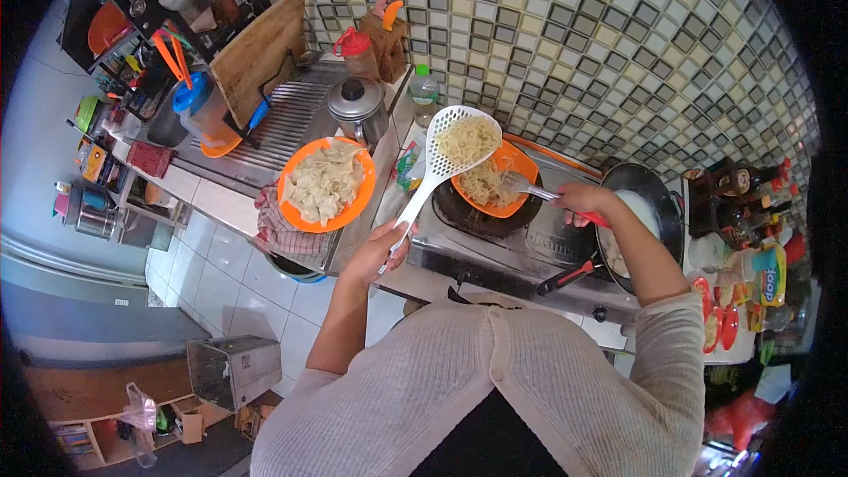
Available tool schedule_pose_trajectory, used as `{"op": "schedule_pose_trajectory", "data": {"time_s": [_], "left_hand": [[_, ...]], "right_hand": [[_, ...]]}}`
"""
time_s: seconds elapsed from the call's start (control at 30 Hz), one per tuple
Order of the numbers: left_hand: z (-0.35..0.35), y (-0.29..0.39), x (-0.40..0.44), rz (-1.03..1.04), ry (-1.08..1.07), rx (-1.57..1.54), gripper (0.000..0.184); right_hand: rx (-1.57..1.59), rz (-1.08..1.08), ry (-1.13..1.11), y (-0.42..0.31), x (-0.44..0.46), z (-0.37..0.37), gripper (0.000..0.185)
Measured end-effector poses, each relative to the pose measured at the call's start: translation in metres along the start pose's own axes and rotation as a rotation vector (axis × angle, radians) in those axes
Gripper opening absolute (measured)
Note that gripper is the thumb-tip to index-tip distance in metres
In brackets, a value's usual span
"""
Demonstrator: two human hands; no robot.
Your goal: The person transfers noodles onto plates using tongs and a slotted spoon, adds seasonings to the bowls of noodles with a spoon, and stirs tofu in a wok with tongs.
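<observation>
My left hand (378,252) is closed around the handle of a white slotted skimmer (433,178), which holds a heap of pale noodles (468,140) in its head. The skimmer's head is over the far left edge of an orange bowl (525,162), where more noodles (484,184) lie. My right hand (584,203) grips a red-handled metal utensil (539,192); its head reaches into the bowl's noodles, and its exact shape is unclear. Beneath the bowl is a dark round pan or burner (481,223). A black wok (676,252) with whitish liquid stands right of my right hand, partly behind my forearm.
On the left counter, an orange plate (286,203) bears folded pale dumplings beside a checked cloth (287,234). A lidded metal pot (357,106) and a green-capped bottle (424,88) stand behind. The wok's handle (568,277) juts toward me. Jars and bottles (751,181) crowd the right side.
</observation>
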State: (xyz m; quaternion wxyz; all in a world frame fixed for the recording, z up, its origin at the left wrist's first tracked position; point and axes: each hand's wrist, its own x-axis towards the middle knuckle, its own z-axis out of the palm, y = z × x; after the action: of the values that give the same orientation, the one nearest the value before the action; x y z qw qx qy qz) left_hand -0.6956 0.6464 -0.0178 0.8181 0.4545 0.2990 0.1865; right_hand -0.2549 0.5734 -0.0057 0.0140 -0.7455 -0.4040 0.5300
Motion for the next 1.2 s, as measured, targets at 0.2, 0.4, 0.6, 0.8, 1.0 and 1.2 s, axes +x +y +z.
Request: {"op": "schedule_pose_trajectory", "data": {"time_s": [0.2,0.4,0.6,0.8,1.0,1.2], "left_hand": [[0.002,-0.003,-0.002,-0.009,0.024,0.014,0.024],[0.0,-0.012,-0.005,0.001,0.066,-0.008,0.024],[-0.002,-0.012,-0.013,0.007,0.069,-0.011,0.024],[0.002,-0.013,-0.01,-0.016,0.066,0.014,0.024],[0.017,-0.006,-0.003,-0.029,0.044,0.041,0.024],[0.023,-0.004,-0.004,-0.005,0.013,0.062,0.023]], "right_hand": [[-0.974,-0.048,0.153,-0.069,-0.034,-0.017,0.057],[-1.068,-0.048,0.395,-0.07,-0.016,0.036,0.04],[-0.951,-0.141,0.532,-0.059,-0.012,0.054,0.036],[-0.804,-0.263,0.579,-0.038,0.001,0.063,0.027],[-0.721,-0.249,0.617,-0.027,0.013,0.075,0.023],[0.269,-0.145,0.196,0.003,0.039,0.049,0.016]]}}
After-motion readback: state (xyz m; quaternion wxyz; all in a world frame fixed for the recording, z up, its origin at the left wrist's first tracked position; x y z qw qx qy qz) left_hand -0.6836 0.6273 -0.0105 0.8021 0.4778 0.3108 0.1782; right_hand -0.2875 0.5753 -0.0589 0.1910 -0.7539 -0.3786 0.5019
